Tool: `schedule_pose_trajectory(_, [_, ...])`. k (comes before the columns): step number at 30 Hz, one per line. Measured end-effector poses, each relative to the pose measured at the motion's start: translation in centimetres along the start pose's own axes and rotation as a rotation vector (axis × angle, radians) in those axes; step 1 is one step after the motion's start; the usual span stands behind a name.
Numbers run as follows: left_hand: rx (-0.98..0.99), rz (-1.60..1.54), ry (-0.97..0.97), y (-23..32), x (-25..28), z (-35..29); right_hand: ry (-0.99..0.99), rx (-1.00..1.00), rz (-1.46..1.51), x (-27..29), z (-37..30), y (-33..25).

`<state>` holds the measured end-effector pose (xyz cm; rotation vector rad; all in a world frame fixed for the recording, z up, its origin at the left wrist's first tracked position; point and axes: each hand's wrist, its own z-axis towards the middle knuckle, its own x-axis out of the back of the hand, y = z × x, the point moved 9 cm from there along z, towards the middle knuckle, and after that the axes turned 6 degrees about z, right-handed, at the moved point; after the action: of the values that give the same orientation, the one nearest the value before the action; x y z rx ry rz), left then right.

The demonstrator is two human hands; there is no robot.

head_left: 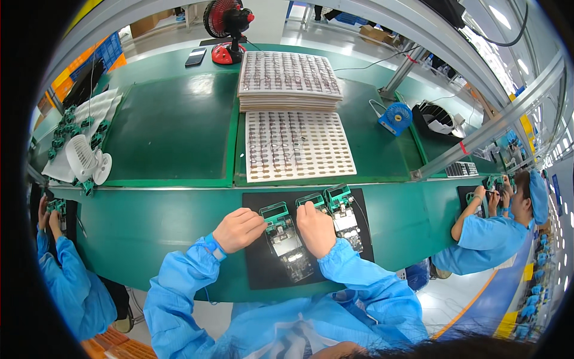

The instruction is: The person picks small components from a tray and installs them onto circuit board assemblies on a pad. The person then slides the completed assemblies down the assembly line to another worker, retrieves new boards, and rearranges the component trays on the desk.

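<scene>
A circuit board with a green frame (286, 244) lies on the black mat (260, 272) in front of me. My left hand (241, 230) is closed, its fingertips pinched at the left edge of that frame. Over the middle green-framed piece (310, 199) my right hand (315, 229) is closed, covering most of it. What either hand's fingers hold, if anything, is hidden. A third green-framed circuit board (345, 218) lies just right of my right hand, with a thin dark cable beside it.
Beyond the mat, a white tray (299, 146) of small parts lies before a stack of similar trays (290, 75). Fans stand around: blue (396, 118), white (86, 158), red-black (227, 30). A phone (195, 57) lies far left. Co-workers sit left (72, 290) and right (487, 236).
</scene>
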<state>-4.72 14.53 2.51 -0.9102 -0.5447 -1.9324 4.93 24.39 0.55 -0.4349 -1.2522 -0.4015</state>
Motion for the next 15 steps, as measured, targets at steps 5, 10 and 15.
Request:
schedule_pose_trajectory(5, [-0.01, 0.052, 0.012, 0.3, -0.4, 0.3, 0.195, -0.068, 0.535, -0.1, -0.5, 4.1])
schedule_pose_trajectory(10, [0.122, 0.007, 0.067, -0.4, -0.3, 0.3, 0.343, -0.29, 0.699, 0.0, -2.1, 9.0])
schedule_pose_trajectory(15, [0.304, -0.117, 0.089, -1.8, -1.0, -0.2, 0.207, -0.311, 0.797, -0.1, -2.3, 7.6])
